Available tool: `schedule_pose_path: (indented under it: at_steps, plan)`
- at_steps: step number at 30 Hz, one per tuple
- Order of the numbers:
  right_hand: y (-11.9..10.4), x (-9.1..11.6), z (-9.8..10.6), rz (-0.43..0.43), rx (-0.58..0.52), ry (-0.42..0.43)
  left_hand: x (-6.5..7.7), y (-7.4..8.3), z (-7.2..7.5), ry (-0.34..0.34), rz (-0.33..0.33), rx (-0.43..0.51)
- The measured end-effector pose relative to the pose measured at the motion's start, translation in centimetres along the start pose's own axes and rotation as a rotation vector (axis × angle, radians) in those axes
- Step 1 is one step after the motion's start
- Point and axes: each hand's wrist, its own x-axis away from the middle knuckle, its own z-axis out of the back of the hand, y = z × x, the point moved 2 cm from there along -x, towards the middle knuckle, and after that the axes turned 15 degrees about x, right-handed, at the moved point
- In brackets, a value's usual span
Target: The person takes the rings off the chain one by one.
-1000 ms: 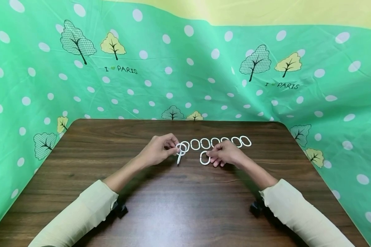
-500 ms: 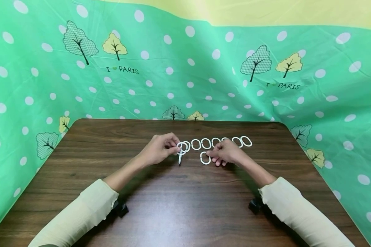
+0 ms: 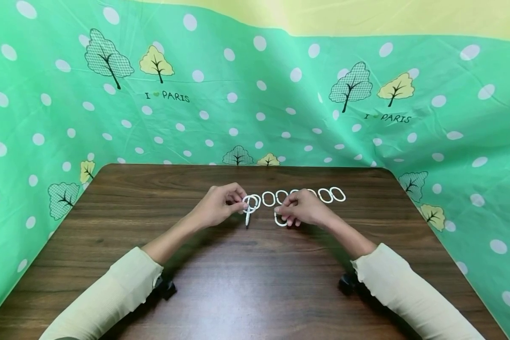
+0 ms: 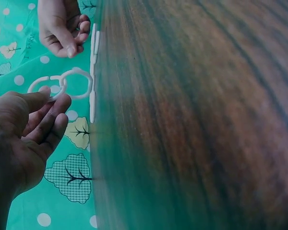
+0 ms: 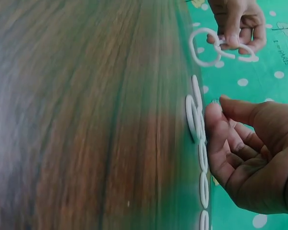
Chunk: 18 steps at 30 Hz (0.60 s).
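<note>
My left hand (image 3: 221,206) pinches a white oval link (image 4: 36,86) between thumb and fingertips. A second white link (image 4: 81,72) is hooked through it and hangs from it. Seen from the head, one of the pair (image 3: 247,220) hangs nearly edge-on. My right hand (image 3: 303,208) has loosely bent fingers, with thumb and index tips close together and nothing showing between them. From the head view it overlaps a single white link (image 3: 281,225) lying on the table; in the right wrist view that link (image 5: 189,117) lies just beside the fingertips.
Several white links (image 3: 268,199) lie in a row across the far part of the brown wooden table (image 3: 255,274), partly behind my right hand. A green dotted cloth (image 3: 255,85) hangs behind the table. Dark wrist devices (image 3: 166,288) sit under both forearms.
My right hand has shifted slightly left, now covering the upper part of the single link. My left hand holds the joined links in nearly the same place.
</note>
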Motion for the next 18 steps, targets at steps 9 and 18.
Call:
schedule_pose_path:
  at_steps: [9, 18]
  plan:
    - [-1.9, -0.2, -1.4, 0.077, -0.058, -0.048, -0.1, 0.1, -0.1, 0.014, 0.029, 0.037]
    - [-3.0, -0.5, -3.0, 0.011, -0.238, -0.148, -0.2, 0.2, -0.2, 0.022, 0.019, 0.060]
